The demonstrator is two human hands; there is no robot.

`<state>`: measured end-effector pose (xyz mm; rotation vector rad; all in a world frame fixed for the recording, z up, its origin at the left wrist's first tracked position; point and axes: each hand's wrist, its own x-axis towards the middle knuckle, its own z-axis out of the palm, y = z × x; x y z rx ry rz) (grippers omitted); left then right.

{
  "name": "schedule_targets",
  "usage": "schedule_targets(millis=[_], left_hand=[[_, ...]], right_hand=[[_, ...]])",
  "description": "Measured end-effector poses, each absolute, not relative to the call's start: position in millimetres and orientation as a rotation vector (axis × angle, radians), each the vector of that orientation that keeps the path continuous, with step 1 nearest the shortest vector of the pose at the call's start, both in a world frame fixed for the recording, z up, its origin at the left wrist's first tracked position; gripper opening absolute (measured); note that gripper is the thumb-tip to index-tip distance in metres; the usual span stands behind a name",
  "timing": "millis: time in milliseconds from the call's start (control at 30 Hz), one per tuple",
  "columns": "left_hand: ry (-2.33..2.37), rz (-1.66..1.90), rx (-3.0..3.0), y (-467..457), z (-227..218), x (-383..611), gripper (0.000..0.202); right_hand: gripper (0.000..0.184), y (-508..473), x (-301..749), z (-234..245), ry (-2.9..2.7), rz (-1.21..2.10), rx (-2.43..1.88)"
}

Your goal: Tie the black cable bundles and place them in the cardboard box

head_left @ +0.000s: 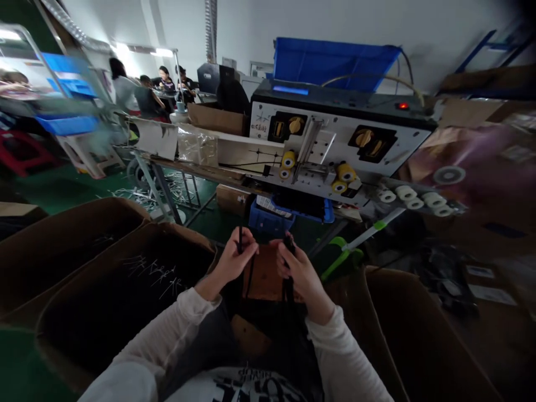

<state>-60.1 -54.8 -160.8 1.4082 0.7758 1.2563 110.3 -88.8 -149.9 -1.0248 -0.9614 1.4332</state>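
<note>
My left hand (234, 254) is closed, with a thin black cable (240, 237) pinched between thumb and fingers, one end sticking up. A short distance to the right, my right hand (295, 262) is wrapped round a bundle of black cable (287, 285) that hangs down toward my lap. Whether both hands hold parts of the same cable I cannot tell. Below and between the hands is an orange-brown surface (266, 276), with a dark strand running down its left side. The lower ends of the black strands fade into shadow.
Ahead stands a cable-processing machine (326, 128) with yellow rollers and a blue bin (330, 61) on top. Large cartons flank me, one at left (125, 268) and one at right (377, 312). Blue crates (268, 218) sit under the bench. Several people work at far left.
</note>
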Motion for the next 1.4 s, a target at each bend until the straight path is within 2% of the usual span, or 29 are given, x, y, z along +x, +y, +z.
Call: schedule_targets(millis=[167,367,500,700,933,1133,1300,1400], left_hand=[[0.701,1.053,1.224,-87,-163,-53,0.035],[0.730,0.863,0.919,-100,-184,-52,0.048],[0.767,0.789,0.947,-107,-190,-50,0.051],[0.723,0.764,1.237,-108,-176,-48,0.051],[0.710,0.680,1.072,-115,-183,-37,0.057],[0.670,0.675,1.183,-112,-180,-39,0.056],[0.427,0.694,1.227,-82,-194,-45,0.080],[0.332,0.681,1.060,-76,-205,-39,0.079]], right_hand=[[0.032,-84,93,-150,-1.215,1.279,-1.135],[0.032,-92,101,-147,-1.121,1.239,-1.135],[0.034,-89,103,-145,-1.068,1.243,-1.122],[0.036,-89,100,-148,-0.988,1.311,-1.054],[0.042,-89,100,-150,-1.083,1.365,-1.102],[0.038,-88,102,-147,-1.091,1.405,-1.117],[0.038,-92,91,-140,-1.208,1.500,-1.061],[0.037,-89,83,-136,-1.306,1.437,-1.079]])
